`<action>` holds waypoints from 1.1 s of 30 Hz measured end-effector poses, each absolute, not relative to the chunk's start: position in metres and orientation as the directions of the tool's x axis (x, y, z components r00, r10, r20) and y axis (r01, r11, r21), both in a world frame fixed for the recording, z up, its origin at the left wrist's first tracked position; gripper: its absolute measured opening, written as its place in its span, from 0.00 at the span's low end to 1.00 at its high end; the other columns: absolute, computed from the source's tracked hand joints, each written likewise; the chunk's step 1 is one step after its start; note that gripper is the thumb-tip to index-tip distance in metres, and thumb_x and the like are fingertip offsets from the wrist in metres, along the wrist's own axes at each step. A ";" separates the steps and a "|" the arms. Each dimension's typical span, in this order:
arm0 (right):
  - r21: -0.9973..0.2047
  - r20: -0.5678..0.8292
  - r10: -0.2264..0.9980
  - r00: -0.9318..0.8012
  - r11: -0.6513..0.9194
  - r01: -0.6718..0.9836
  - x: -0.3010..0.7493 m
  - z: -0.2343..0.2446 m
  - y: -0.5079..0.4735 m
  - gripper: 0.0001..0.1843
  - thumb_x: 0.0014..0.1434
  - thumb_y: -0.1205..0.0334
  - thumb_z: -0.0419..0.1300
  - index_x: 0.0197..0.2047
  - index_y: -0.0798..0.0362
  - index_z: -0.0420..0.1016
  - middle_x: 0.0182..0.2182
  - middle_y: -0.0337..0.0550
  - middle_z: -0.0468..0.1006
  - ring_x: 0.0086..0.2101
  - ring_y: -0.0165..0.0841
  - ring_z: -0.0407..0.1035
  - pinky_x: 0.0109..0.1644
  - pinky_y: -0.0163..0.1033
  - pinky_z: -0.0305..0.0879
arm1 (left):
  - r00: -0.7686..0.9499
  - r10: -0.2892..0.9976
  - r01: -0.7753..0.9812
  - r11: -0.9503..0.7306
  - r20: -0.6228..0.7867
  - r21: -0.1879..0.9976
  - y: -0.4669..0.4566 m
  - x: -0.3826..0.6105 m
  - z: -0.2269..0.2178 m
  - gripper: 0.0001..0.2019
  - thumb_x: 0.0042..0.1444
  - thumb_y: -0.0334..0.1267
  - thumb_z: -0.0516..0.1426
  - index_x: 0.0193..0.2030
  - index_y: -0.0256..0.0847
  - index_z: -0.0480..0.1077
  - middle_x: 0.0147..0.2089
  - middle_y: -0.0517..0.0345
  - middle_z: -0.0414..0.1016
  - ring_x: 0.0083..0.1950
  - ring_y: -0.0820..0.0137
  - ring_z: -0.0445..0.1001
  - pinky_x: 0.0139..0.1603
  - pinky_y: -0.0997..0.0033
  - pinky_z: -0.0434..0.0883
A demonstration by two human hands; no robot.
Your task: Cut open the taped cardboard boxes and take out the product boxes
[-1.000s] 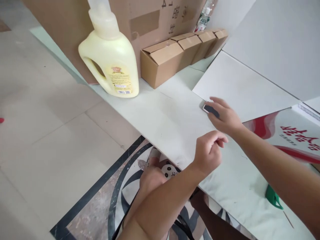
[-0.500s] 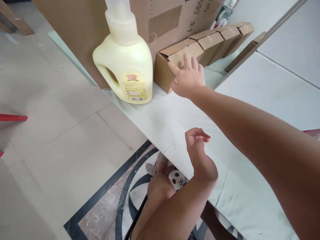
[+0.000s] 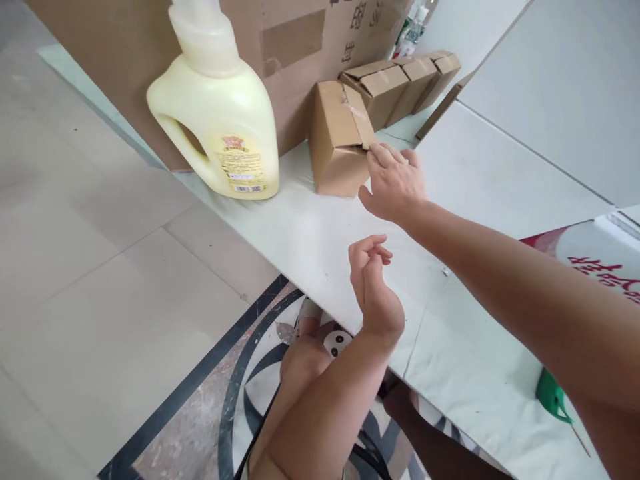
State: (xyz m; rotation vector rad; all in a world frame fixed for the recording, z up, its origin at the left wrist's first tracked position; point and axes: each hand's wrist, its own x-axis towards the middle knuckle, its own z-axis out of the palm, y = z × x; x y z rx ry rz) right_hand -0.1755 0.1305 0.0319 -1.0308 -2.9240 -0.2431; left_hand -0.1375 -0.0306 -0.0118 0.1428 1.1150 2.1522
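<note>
A small brown cardboard box [image 3: 340, 133] stands turned at an angle on the pale-covered table [image 3: 310, 233]. My right hand [image 3: 395, 180] is against its right side, fingers on the upper corner by the flap and thumb lower down. The far side of that grip is hidden. Nearer to me, my left hand [image 3: 373, 280] hovers over the table with a bent wrist; its fingers are loosely bent and apart, holding nothing. Left of the box is a pale yellow jug [image 3: 220, 127] with a handle, a label and a whitish cap.
Several similar boxes [image 3: 385, 90] line up behind, beside a large carton [image 3: 295, 40]. Plastic bottles [image 3: 413, 30] are at the back. A red-and-white printed package [image 3: 600, 260] and a green object [image 3: 553, 397] lie at right. The table's edge borders the tiled floor [image 3: 125, 320].
The nearest box has swung out of the row, its end now turned toward me. My right hand has come down from above it to its right side. The view has shifted right.
</note>
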 end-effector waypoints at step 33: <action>0.185 0.147 0.626 -0.765 0.743 0.643 -0.167 0.020 0.145 0.29 0.70 0.61 0.44 0.68 0.65 0.67 0.65 0.65 0.68 0.62 0.55 0.67 0.69 0.67 0.55 | -0.747 0.651 -0.440 -0.333 -0.135 0.834 -0.025 -0.136 -0.017 0.16 0.64 0.37 0.49 0.44 0.45 0.79 0.42 0.54 0.68 0.44 0.66 0.69 0.51 0.62 0.68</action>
